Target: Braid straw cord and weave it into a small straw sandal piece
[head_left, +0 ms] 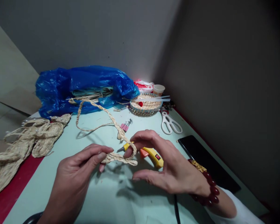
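Observation:
A long braided straw cord (100, 117) snakes across the pale green table (112, 199) from the blue bag toward me. My left hand (77, 174) pinches the near end of the braid between thumb and fingers. My right hand (168, 161), with a red bead bracelet at the wrist, bends the braid into a loop around its index finger; its other fingers are curled above the table. A yellow glue gun (154, 155) lies just behind the right hand.
A blue plastic bag (84, 84) with straw sits at the back. Coiled straw braids (35, 137) lie at the left. A woven basket (146, 104), paper cup (158, 89), white scissors (170, 123), pink binder clips (124, 126) and a black phone (205, 158) lie to the right, beside the wall.

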Motion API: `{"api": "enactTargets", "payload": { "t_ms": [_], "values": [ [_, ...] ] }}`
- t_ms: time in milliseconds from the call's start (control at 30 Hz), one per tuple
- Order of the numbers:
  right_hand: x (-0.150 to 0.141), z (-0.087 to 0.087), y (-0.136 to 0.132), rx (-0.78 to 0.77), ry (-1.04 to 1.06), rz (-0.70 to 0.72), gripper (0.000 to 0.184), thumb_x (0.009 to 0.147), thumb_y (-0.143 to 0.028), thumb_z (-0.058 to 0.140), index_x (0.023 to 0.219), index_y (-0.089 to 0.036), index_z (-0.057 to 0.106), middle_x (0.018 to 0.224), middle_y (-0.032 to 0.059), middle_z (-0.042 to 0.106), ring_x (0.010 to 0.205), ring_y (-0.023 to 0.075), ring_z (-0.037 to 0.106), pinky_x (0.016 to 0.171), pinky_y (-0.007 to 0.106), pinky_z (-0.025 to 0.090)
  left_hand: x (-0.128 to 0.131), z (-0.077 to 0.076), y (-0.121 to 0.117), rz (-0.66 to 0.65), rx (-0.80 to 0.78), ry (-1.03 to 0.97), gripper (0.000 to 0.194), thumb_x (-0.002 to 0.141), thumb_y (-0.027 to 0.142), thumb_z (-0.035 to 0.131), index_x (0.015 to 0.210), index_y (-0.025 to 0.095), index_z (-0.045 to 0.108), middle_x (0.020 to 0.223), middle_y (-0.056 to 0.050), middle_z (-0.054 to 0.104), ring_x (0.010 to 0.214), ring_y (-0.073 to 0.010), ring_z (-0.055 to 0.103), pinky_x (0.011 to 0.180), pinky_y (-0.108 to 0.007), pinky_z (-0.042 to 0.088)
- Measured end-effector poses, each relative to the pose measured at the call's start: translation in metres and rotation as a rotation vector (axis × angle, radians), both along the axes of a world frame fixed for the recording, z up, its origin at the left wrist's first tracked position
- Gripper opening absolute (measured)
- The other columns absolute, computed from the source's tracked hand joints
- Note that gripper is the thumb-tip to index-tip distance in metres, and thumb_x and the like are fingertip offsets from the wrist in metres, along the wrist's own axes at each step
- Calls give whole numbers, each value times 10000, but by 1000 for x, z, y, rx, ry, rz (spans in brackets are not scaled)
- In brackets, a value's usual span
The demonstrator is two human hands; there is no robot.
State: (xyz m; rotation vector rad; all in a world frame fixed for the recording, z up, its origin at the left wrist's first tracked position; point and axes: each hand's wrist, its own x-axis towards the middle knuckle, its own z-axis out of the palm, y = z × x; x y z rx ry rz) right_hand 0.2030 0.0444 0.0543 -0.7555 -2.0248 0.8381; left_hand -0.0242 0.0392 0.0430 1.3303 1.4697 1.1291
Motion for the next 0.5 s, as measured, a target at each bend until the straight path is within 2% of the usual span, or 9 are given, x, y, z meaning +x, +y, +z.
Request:
{"api": "enactTargets", "payload": {
  "t_ms": [100, 233, 367, 500],
  "values": [
    [-3, -5, 0, 30, 23, -5, 504, 868, -262, 754, 1275, -175, 469, 1100, 102, 684, 1031, 252, 650, 977, 474, 483, 2, 4, -1, 24, -24, -38, 90, 689, 350, 786, 713, 269, 815, 726, 24, 756, 541, -109, 593, 530, -164, 505],
    [-4, -6, 0, 20, 67, -11, 445, 894, -221, 720, 1264, -198, 473, 1059, 84, 699, 1017, 239, 669, 959, 457, 498, -2, 2, -2, 2, -75, -94, 132, 673, 384, 807, 737, 269, 814, 707, 27, 755, 534, -111, 589, 517, -163, 498],
    [-2, -3, 1, -61, 97, -3, 446, 883, -196, 737, 1238, -209, 466, 1011, 71, 727, 1002, 227, 689, 848, 385, 548, -12, -1, 1, -142, -138, -13, 182, 771, 443, 744, 836, 282, 797, 748, 16, 773, 622, -128, 638, 567, -149, 511],
    [0, -1, -1, -90, 133, 9, 434, 891, -194, 730, 1229, -220, 459, 994, 58, 730, 945, 203, 705, 815, 360, 553, -18, 2, 5, -299, -84, 86, 143, 814, 427, 699, 858, 319, 783, 822, 20, 787, 689, -144, 690, 615, -150, 534]
  ]
}}
